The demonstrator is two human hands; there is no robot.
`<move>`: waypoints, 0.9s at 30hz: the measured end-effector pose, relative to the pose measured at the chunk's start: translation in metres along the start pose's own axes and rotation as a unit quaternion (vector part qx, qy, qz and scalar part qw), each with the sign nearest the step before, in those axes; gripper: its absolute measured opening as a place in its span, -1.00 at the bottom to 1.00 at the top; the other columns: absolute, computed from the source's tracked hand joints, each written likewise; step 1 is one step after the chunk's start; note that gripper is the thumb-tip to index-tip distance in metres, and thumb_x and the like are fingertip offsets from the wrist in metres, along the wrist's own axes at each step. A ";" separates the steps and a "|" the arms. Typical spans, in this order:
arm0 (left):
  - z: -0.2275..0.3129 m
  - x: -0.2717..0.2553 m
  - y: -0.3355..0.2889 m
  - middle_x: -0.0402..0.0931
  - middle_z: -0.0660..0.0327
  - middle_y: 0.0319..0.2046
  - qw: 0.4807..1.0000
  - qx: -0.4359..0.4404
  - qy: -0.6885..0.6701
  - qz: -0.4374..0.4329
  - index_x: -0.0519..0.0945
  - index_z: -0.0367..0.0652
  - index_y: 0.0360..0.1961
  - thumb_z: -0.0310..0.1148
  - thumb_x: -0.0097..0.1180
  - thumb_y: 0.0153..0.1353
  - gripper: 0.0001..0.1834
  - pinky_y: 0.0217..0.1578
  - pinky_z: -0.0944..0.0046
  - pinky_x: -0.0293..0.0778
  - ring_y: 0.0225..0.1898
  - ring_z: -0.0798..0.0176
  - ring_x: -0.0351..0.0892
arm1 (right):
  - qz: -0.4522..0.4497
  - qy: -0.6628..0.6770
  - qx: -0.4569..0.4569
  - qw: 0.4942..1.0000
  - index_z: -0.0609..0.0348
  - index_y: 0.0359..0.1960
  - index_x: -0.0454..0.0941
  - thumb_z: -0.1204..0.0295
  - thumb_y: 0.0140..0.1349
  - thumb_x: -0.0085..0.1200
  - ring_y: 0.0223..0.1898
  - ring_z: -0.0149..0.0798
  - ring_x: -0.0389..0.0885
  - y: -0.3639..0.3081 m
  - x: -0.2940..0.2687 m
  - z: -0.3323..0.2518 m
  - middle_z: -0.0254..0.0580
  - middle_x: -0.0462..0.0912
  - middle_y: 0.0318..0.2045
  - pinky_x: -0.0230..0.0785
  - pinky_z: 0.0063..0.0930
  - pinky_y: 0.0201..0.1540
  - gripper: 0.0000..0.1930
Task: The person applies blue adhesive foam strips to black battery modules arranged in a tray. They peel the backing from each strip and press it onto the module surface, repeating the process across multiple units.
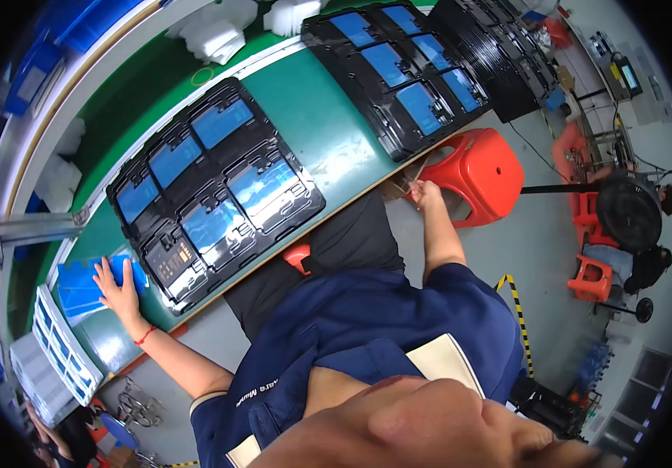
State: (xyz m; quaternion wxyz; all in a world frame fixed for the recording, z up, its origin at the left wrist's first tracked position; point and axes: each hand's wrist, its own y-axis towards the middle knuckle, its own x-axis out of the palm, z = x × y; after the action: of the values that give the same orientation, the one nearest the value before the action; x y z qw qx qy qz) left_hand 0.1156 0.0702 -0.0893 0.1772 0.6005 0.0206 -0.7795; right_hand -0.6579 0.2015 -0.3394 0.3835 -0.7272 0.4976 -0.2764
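My left hand (120, 290) lies with fingers spread on a blue sheet or stack of sheets (78, 290) at the bench's left. Beside it is a black moulded plastic tray (215, 187), its compartments holding blue film-covered flat pieces. My right hand (427, 195) is low by the bench's front edge, next to a red plastic stool (496, 175). Its fingers are curled near a thin, pale-brown thing; what they grip, if anything, is too small to tell. A second black tray (386, 109) with blue pieces sits farther right.
The green bench (336, 152) runs from lower left to upper right. Several black trays (500, 62) are stacked at its far right end. White foam-like pieces (215, 35) lie behind it. A metal arm (24, 234) stands at left. Other people sit at far right, near a black fan (628, 207).
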 end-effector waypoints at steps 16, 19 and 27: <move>-0.009 0.007 0.010 0.36 0.09 0.22 0.991 0.017 -0.128 0.031 0.48 -0.10 0.16 -0.04 0.15 0.20 -0.44 0.31 -0.03 -0.13 0.38 -0.03 0.03 | -0.035 -0.245 -0.116 0.962 0.28 -0.01 0.45 0.34 0.25 -0.01 -0.24 0.01 0.61 -0.011 0.039 -0.022 0.02 0.59 -0.15 0.50 -0.16 -0.29 -0.66; 0.009 0.001 0.007 0.45 -0.04 0.11 0.987 0.003 -0.150 0.057 0.52 -0.19 0.09 -0.14 0.18 0.20 -0.50 0.25 0.16 0.12 0.29 -0.07 0.22 | -0.116 -0.377 -0.155 0.906 0.30 -0.12 0.51 0.34 0.19 0.08 -0.33 -0.07 0.63 -0.048 0.032 -0.011 -0.04 0.64 -0.31 0.48 -0.21 -0.38 -0.70; 0.035 -0.026 -0.004 0.63 0.03 -0.21 0.945 -0.051 -0.232 0.227 0.63 -0.21 -0.09 -0.30 0.15 0.21 -0.71 -0.16 0.25 0.46 -0.25 0.21 0.59 | -0.419 -0.638 -0.471 0.442 0.33 -0.50 0.51 0.34 0.04 0.15 -0.50 0.15 0.47 -0.291 0.100 -0.054 0.15 0.51 -0.56 0.31 -0.14 -0.39 -0.76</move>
State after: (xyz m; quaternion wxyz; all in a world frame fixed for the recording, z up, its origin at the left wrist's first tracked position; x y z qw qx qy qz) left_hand 0.0875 0.0715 -0.0561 0.3796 0.3823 -0.1185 -0.8341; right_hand -0.5164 0.1534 -0.0652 0.0280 -0.8872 -0.1991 0.4153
